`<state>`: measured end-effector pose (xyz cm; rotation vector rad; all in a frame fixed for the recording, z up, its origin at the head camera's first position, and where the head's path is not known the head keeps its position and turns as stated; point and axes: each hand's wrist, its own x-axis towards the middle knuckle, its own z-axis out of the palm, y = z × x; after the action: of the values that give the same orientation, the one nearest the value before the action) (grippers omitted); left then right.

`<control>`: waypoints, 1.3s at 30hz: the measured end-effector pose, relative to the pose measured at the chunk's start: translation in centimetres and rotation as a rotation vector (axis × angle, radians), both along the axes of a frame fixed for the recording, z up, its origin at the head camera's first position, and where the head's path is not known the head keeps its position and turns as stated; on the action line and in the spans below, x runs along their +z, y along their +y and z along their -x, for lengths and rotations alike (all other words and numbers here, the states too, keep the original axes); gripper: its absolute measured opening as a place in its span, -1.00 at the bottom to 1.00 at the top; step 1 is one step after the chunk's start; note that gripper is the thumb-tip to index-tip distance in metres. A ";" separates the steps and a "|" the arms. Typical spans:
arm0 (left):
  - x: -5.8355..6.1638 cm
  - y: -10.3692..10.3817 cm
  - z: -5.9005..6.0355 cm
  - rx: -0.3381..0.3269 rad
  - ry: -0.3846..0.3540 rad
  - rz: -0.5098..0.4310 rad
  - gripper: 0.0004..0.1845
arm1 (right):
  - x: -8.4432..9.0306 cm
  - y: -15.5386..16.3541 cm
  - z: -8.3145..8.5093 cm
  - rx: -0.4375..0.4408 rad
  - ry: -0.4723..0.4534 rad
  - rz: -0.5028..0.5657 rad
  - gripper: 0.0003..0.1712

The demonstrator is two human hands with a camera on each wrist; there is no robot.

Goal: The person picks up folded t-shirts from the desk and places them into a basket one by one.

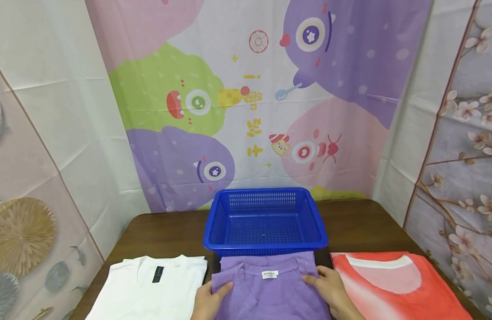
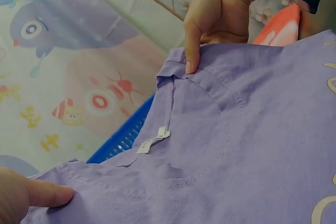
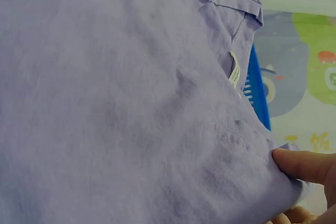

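A purple T-shirt with a white neck label is folded, its neckline toward the back. My left hand pinches its left shoulder edge, thumb on top. On the other shoulder my right hand grips the cloth the same way. The left wrist view shows the right hand's thumb pressed on the shoulder fold, and pale lettering on the shirt front. In the right wrist view the right thumb lies over the purple cloth, with fingers curled beneath. Right behind the shirt stands a blue plastic basket with nothing in it.
A folded white T-shirt with a black label lies at the left. To the right is a red and white T-shirt, folded. All rest on a brown wooden table. A printed cartoon curtain hangs behind the table.
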<state>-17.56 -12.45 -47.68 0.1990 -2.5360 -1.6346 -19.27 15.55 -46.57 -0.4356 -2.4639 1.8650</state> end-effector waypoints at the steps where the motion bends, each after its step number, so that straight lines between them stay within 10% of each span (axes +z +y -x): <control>1: 0.1 0.0 -0.1 0.001 0.003 -0.002 -0.59 | 0.1 0.0 -0.1 -0.004 0.000 0.002 -0.77; 39: 2.3 -0.4 -1.8 -0.018 0.090 -0.120 -0.68 | 3.2 0.5 -2.6 0.038 0.075 0.070 -0.67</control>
<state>-15.71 -12.88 -45.36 0.1103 -2.3832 -1.7628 -16.67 16.07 -43.35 -0.3176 -2.3820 1.9491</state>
